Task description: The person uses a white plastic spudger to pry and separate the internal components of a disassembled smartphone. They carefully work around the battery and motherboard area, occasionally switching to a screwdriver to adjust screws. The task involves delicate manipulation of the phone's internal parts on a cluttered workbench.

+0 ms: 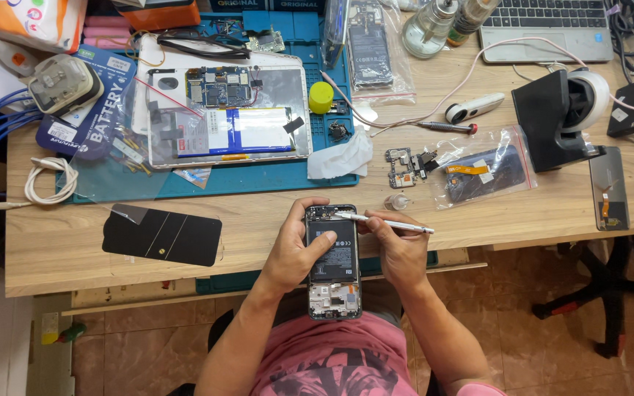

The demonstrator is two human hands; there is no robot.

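Observation:
My left hand (296, 249) grips an opened smartphone (333, 262) by its left side, back cover off, black battery and circuit boards showing. My right hand (399, 249) holds a slim white tweezer-like tool (390, 224) and rests against the phone's right edge. The tool's tip touches the top right area of the phone, near the upper board. The phone hangs over the front edge of the wooden desk (258, 220), above my lap.
An opened white tablet (225, 110) lies on a blue work mat (258, 180). A black back panel (161, 236) sits front left. A small circuit board (403, 167), bagged parts (482, 172), a screwdriver (445, 127), a black stand (552, 121), a laptop (548, 26) and a bottle (428, 29) are farther back.

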